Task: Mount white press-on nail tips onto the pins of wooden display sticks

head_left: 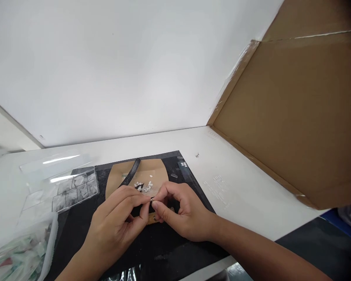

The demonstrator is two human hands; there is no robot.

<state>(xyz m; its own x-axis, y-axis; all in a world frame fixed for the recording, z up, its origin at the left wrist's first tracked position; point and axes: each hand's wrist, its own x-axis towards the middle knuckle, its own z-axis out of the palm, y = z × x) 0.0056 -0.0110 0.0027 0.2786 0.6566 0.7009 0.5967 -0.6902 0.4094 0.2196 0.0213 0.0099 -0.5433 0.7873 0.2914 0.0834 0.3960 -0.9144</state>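
Head view: left hand (118,218) and right hand (179,212) meet over black mat (175,249), fingertips pinched together on tiny dark part (152,200) held between them. Part too small to identify. Just beyond fingertips: tan leather piece (156,171) on mat, small white bits (144,186) scattered on it, black strap (131,173) lying across it. Left of left hand: clear compartment tray (76,189); nearer, clear bag of packets (20,253). Far right of right hand: cardboard panel (295,117) on white table (236,183).

The tiny dark piece (152,200) pinched between both hands' fingers (148,203) is too small to identify.
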